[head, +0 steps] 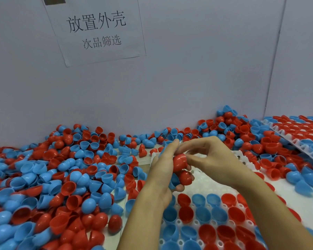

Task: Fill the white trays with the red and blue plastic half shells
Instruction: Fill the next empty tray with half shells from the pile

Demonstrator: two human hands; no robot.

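Note:
A white tray (204, 185) lies in front of me; its near rows hold red and blue half shells, open side up. My left hand (161, 168) hovers over the tray's far part and holds a bunch of red and blue shells (185, 176) in its curled fingers. My right hand (208, 156) reaches in from the right and pinches the top red shell (180, 162) of that bunch. A big loose heap of red and blue half shells (62, 177) covers the table to the left.
A second filled white tray (296, 139) lies tilted at the far right on more loose shells (233, 127). A grey wall with a paper sign (96, 29) closes off the back. Bare tabletop (296, 199) shows right of the near tray.

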